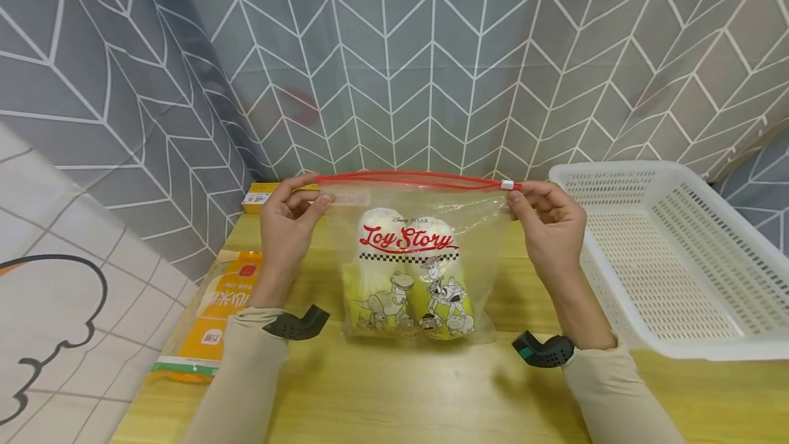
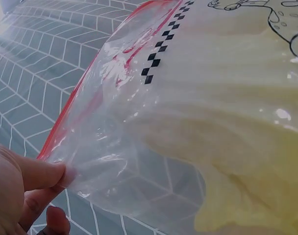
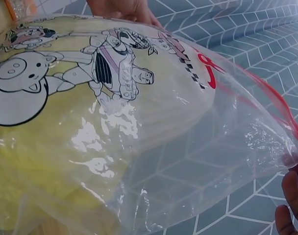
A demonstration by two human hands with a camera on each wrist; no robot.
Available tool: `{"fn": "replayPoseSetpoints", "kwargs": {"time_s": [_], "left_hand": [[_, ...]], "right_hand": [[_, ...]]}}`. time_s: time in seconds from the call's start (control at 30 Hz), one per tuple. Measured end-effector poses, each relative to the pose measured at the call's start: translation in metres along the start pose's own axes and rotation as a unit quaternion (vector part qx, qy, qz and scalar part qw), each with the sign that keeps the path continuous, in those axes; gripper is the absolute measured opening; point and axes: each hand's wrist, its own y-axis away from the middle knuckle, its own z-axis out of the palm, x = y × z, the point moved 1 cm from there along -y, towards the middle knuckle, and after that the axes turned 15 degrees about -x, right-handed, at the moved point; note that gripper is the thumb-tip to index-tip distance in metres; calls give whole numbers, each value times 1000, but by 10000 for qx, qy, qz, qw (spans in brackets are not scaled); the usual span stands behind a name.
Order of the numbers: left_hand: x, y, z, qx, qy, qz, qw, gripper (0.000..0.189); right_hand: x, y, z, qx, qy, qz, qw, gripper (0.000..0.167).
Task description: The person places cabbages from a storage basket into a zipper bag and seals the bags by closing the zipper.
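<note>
A clear zip bag (image 1: 407,252) with a red top edge and Toy Story print hangs between both hands above the table. Inside it are two white-and-yellow leafy heads that look like napa cabbages (image 2: 247,147). My left hand (image 1: 288,221) pinches the bag's upper left corner between thumb and fingers, as the left wrist view also shows. With thumb and forefinger my right hand (image 1: 553,221) pinches the upper right corner, just beside the white slider (image 1: 507,185). The bag's red edges bow slightly apart to the left of the slider.
A white plastic basket (image 1: 622,321) stands at the right. On the left of the wooden table (image 1: 394,396) lie an orange-and-clear food packet (image 1: 216,300) and, farther back, a yellow box (image 1: 255,199). A grey patterned curtain (image 1: 431,53) hangs behind the table.
</note>
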Motion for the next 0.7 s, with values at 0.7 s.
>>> {"fn": "replayPoseSetpoints", "kwargs": {"time_s": [0.7], "left_hand": [[7, 0, 5, 703, -986, 63, 9926, 29]], "right_hand": [[0, 6, 10, -559, -278, -195, 9979, 15]]}}
